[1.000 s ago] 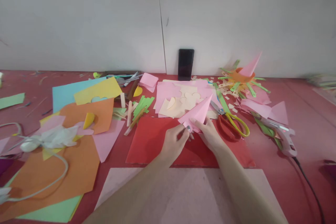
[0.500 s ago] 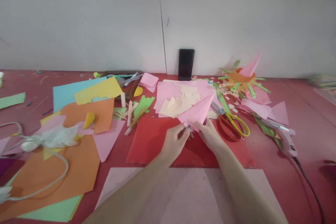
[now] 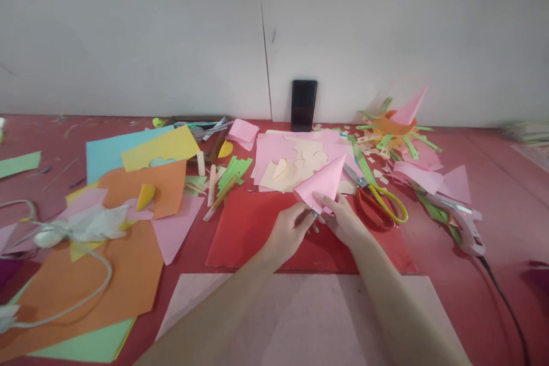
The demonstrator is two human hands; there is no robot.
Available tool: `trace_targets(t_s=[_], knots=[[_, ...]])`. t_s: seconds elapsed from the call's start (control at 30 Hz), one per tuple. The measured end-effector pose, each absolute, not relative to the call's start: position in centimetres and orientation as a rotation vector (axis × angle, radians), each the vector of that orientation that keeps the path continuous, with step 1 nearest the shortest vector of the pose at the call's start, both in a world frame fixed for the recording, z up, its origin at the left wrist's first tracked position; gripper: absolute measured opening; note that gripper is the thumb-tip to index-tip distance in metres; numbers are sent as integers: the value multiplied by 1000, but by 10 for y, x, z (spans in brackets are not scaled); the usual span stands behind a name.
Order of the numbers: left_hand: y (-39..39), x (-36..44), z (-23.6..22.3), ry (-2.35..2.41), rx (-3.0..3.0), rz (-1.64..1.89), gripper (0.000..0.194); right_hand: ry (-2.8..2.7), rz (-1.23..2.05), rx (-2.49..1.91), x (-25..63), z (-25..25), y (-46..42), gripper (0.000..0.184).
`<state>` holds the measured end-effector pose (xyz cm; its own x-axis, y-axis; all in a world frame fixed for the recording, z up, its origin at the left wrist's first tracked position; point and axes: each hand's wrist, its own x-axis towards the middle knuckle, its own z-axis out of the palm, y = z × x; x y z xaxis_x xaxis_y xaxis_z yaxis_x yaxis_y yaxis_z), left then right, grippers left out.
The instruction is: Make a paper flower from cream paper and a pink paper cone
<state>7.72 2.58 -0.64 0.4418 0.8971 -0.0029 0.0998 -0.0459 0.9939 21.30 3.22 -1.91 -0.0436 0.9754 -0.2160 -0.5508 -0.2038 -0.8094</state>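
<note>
A pink paper cone (image 3: 322, 182) is held above the red board (image 3: 249, 229), its tip leaning up and to the right. My left hand (image 3: 288, 230) is closed on the cone's lower edge, thumb and fingers pinching the rim. On the other side, my right hand (image 3: 343, 220) grips the lower right of the cone, thumb on its front. Some fingertips are hidden under the paper. Scissors with red and yellow handles (image 3: 381, 206) lie just right of my right hand. Behind the cone are cream paper cut-outs (image 3: 295, 168) on pink sheets.
A hot glue gun (image 3: 465, 223) with a black cord lies at the right. A phone (image 3: 303, 106) leans on the wall. An orange, green and pink paper figure (image 3: 397, 126) stands back right. Orange sheets (image 3: 107, 274) and a white cable (image 3: 107, 291) cover the left.
The pink cone has turned slightly in my hands, its tip shifting a little left and its base looking rounder. My left fingers have moved slightly right along the rim.
</note>
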Motion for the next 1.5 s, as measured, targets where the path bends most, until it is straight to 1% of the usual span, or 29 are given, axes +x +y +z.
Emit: trace_targets(t_s=[0.27, 0.4, 0.6, 1.03, 1.17, 1.37, 1.5], knots=[[29, 77, -14, 910, 1376, 887, 27, -734, 1642, -858, 211, -20, 31, 20], [29, 78, -13, 919, 1346, 893, 26, -743, 1638, -871, 209, -16, 30, 22], [30, 78, -11, 962, 1346, 902, 31, -759, 1615, -894, 206, -12, 30, 25], [29, 78, -12, 971, 1366, 902, 26, -759, 1593, -906, 205, -8, 28, 28], [29, 77, -13, 988, 1383, 901, 24, -801, 1599, -911, 205, -10, 28, 25], [27, 76, -12, 996, 1387, 900, 25, -830, 1587, -901, 206, -13, 28, 23], [28, 76, -10, 1038, 1437, 894, 28, -792, 1573, -928, 205, -13, 28, 26]])
